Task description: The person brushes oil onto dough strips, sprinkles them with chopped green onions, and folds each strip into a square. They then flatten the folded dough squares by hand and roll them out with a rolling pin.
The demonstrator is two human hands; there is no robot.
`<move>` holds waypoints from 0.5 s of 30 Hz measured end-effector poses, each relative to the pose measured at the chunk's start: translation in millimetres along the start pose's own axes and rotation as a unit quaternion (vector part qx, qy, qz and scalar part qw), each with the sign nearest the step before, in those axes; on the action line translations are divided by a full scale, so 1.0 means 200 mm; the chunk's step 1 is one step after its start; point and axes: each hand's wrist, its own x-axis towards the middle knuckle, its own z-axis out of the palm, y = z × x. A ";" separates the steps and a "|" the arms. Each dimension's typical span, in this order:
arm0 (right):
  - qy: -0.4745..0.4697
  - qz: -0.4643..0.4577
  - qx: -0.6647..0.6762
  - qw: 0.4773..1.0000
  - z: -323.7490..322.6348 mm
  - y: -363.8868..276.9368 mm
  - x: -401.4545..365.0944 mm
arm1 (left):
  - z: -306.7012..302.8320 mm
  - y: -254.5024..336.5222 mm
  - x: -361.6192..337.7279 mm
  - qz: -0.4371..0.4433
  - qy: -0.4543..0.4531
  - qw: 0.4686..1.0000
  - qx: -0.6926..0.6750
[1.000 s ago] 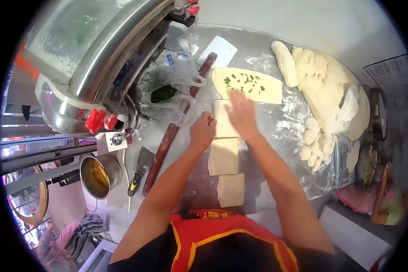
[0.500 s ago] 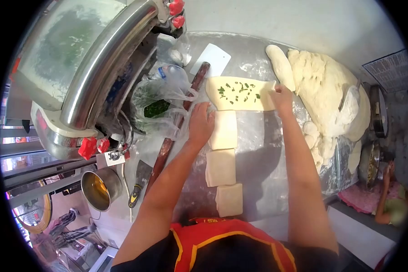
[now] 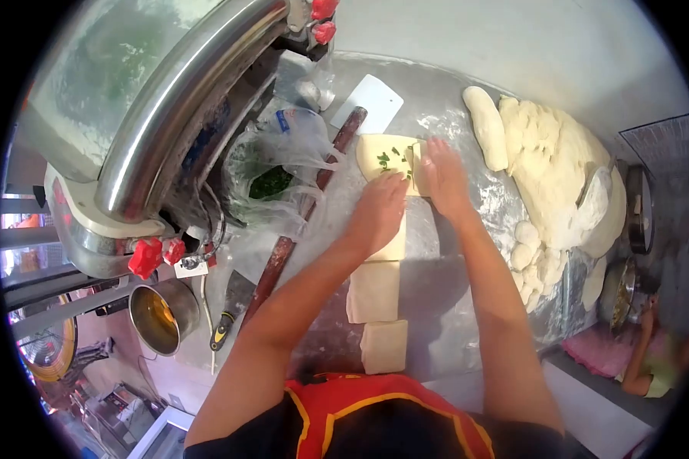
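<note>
Pressing on a sheet of dough (image 3: 379, 153) dotted with green herb bits, both hands lie flat at the far middle of the steel table (image 3: 429, 306). The left hand (image 3: 381, 208) is open, palm down, with its fingers loosely together on the near edge of the sheet; it grips nothing. The right hand (image 3: 442, 176) is open too, its fingers spread over the right part of the sheet, which looks folded over toward the left. The two hands are just beside each other, with their thumbs close.

Three folded squares of dough (image 3: 373, 291) run in a row from the left wrist toward the near edge of the table; the farthest one is partly hidden under that wrist.

A long wooden rolling pin (image 3: 298, 218) lies slanted left of the row, and its far end is near a white plastic scraper (image 3: 375, 98). A clear bag of chopped greens (image 3: 272, 180) sits left of the pin, against a large steel machine (image 3: 168, 107). Near the pin's near end lie a small blade with a yellow and black handle (image 3: 230, 310) and a metal pot of oil (image 3: 161, 314).

A big heap of dough (image 3: 559, 168) fills the right of the table, with a dough log (image 3: 486, 126) at its left side and small dough balls (image 3: 532, 256) at its near side.

Another person (image 3: 658, 344) is at the right edge.
</note>
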 end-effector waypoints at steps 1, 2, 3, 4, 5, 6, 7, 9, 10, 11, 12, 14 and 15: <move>-0.054 -0.013 -0.030 0.998 0.02 0.01 -0.02 | 0.01 0.02 0.03 0.013 -0.028 0.999 0.030; -0.107 -0.025 -0.060 0.992 0.04 0.02 -0.03 | 0.02 0.03 0.06 0.027 -0.056 0.996 0.060; -0.103 -0.023 -0.070 0.992 0.08 0.03 -0.03 | 0.03 0.04 0.07 0.018 -0.104 0.992 0.076; -0.100 -0.021 -0.079 0.992 0.12 0.04 -0.03 | 0.04 0.03 0.08 0.015 -0.105 0.991 0.080; -0.097 -0.018 -0.089 0.991 0.14 0.05 -0.05 | 0.04 0.03 0.09 0.012 -0.107 0.991 0.083; -0.107 -0.006 -0.064 0.992 0.13 0.05 -0.05 | 0.03 0.04 0.10 0.011 -0.111 0.990 0.085; -0.115 0.007 -0.040 0.993 0.11 0.05 -0.04 | 0.02 0.06 0.11 0.002 -0.121 0.990 0.075; -0.056 0.062 0.021 0.996 0.07 0.06 -0.01 | 0.00 0.08 0.14 -0.015 -0.139 0.989 0.055; 0.006 0.104 0.058 0.993 0.04 0.08 -0.02 | 0.03 0.07 0.14 -0.005 -0.145 0.988 0.061; 0.067 0.144 0.095 0.983 0.02 0.10 -0.01 | 0.08 0.06 0.14 0.002 -0.150 0.986 0.066; 0.053 0.199 0.101 0.973 -0.02 0.10 0.00 | 0.12 0.06 0.13 0.009 -0.156 0.985 0.071; 0.027 0.309 0.111 0.944 -0.11 0.09 0.02 | 0.15 0.08 0.13 0.003 -0.174 0.982 0.076; -0.006 0.341 0.167 0.925 -0.10 0.12 0.03 | 0.16 0.09 0.14 -0.004 -0.187 0.978 0.089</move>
